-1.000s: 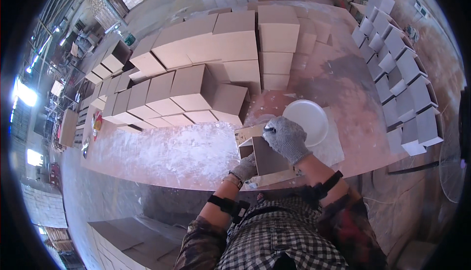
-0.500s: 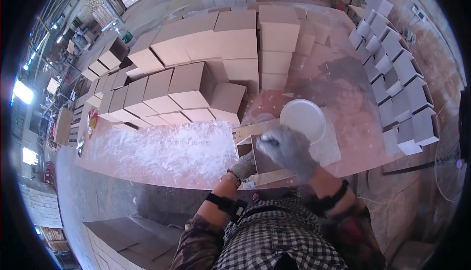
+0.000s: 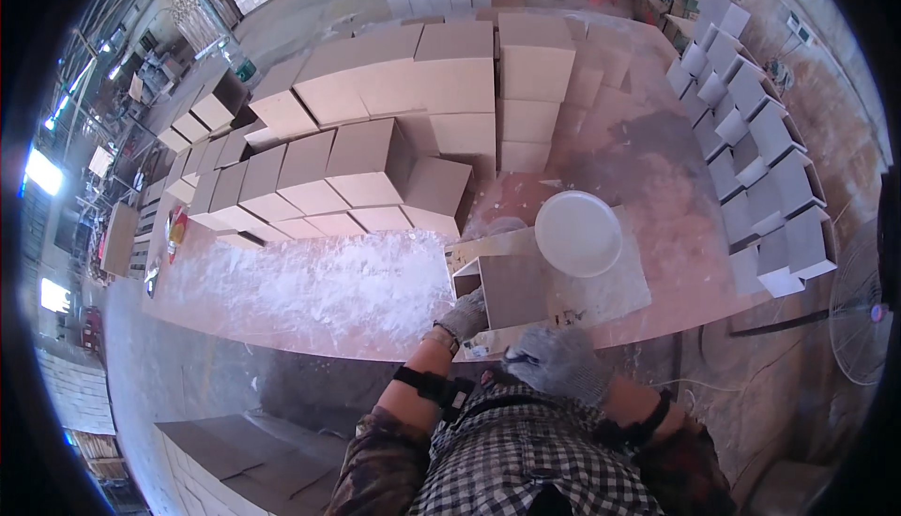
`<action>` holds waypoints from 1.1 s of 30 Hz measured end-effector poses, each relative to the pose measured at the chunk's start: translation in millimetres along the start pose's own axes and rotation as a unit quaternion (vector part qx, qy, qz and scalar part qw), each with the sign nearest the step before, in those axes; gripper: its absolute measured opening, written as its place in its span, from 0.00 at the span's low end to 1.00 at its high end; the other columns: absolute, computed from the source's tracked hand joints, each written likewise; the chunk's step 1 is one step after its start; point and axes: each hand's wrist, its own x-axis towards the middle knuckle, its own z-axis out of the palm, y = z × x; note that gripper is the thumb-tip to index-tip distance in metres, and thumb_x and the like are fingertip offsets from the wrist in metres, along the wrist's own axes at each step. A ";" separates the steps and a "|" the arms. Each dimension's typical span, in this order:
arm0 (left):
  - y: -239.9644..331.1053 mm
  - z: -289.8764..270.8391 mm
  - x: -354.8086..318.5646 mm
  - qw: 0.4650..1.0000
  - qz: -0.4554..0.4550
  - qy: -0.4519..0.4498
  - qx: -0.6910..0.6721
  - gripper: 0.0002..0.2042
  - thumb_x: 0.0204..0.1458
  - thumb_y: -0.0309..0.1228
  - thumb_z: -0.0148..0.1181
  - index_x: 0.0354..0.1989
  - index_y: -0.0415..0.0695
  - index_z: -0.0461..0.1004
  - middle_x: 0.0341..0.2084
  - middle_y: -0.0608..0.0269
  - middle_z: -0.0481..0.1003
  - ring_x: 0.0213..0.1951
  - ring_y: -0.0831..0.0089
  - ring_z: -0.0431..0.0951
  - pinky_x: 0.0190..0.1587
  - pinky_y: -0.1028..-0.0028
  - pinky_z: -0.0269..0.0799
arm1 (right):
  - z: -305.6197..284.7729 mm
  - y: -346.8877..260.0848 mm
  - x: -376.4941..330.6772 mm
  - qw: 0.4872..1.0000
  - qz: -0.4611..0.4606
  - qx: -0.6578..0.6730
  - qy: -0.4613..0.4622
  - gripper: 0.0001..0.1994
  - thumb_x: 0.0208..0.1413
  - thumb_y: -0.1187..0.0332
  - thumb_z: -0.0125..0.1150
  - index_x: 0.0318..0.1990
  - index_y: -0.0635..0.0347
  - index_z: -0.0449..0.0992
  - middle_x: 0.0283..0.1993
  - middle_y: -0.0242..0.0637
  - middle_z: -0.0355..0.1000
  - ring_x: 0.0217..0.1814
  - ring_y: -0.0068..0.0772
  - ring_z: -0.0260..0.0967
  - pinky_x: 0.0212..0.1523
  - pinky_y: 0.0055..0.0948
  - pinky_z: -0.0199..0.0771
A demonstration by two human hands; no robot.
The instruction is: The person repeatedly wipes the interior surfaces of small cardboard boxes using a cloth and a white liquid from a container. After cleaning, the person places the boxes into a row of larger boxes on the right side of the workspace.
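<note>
A grey-brown cardboard box (image 3: 516,293) lies on its side near the table's front edge, its open end facing left. At the lower corner of that opening, my left hand (image 3: 462,317), in a grey knit glove, grips the box wall with the fingers partly inside. My right hand (image 3: 558,364), also gloved, hovers in front of the table edge, close to my checked apron (image 3: 535,450). Its fingers are curled together; whatever they hold, if anything, cannot be made out. Just beyond the box, a round white lid or shallow basin (image 3: 578,233) rests on a pale board (image 3: 627,281).
Stacked cardboard boxes (image 3: 371,150) fill the table's far left side. White powder (image 3: 328,281) covers the reddish tabletop left of my box. More open boxes (image 3: 774,188) stand piled along the right edge, by a fan (image 3: 859,314). Another box stack (image 3: 253,460) sits at lower left.
My right hand has moved from above the box down toward my body, leaving the box's top face in view. My left hand keeps its place at the box opening.
</note>
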 end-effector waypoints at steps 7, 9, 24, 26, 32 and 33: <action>8.7 -13.6 -11.9 0.978 -0.119 -0.020 -0.168 0.16 0.55 0.29 0.51 0.52 0.42 0.70 0.49 0.50 0.71 0.56 0.56 0.68 0.55 0.63 0.67 | -31.2 9.4 -47.2 0.979 0.150 0.052 0.129 0.09 0.42 0.71 0.70 0.30 0.60 0.75 0.30 0.40 0.73 0.30 0.38 0.73 0.30 0.32 0.72; 8.2 -14.8 -20.5 0.994 -0.039 0.054 -0.090 0.16 0.56 0.32 0.50 0.52 0.42 0.71 0.49 0.49 0.72 0.56 0.56 0.67 0.57 0.62 0.64 | -43.4 7.9 -51.3 0.979 0.126 -0.002 0.162 0.09 0.42 0.76 0.69 0.31 0.63 0.74 0.31 0.43 0.73 0.29 0.37 0.73 0.30 0.31 0.73; 100.6 -54.4 -58.9 0.952 -0.056 0.248 0.171 0.21 0.54 0.38 0.54 0.55 0.44 0.69 0.50 0.55 0.72 0.51 0.58 0.72 0.52 0.65 0.68 | -65.2 59.3 -38.3 0.972 0.087 0.167 0.144 0.11 0.40 0.75 0.69 0.30 0.62 0.73 0.31 0.40 0.73 0.31 0.40 0.73 0.33 0.32 0.74; 119.7 -56.9 -54.6 0.948 -0.065 0.260 0.171 0.21 0.54 0.38 0.54 0.55 0.44 0.69 0.50 0.55 0.72 0.51 0.58 0.72 0.52 0.65 0.68 | -69.5 69.0 -35.7 0.983 0.038 0.139 0.118 0.11 0.41 0.80 0.66 0.33 0.64 0.71 0.32 0.41 0.73 0.32 0.34 0.73 0.32 0.29 0.75; 136.0 -53.3 -58.0 0.942 -0.078 0.290 0.152 0.20 0.54 0.37 0.53 0.54 0.44 0.70 0.49 0.54 0.73 0.50 0.58 0.73 0.51 0.65 0.69 | -69.1 88.0 -32.8 0.985 -0.006 0.152 0.076 0.11 0.42 0.84 0.64 0.34 0.66 0.69 0.35 0.41 0.72 0.34 0.30 0.73 0.31 0.26 0.76; 137.9 -52.6 -57.7 0.941 -0.079 0.293 0.151 0.19 0.54 0.37 0.53 0.54 0.44 0.70 0.49 0.54 0.73 0.50 0.58 0.73 0.51 0.65 0.69 | -67.0 92.7 -33.3 0.977 0.036 0.199 0.065 0.11 0.42 0.84 0.64 0.32 0.66 0.70 0.34 0.41 0.73 0.34 0.30 0.73 0.32 0.27 0.76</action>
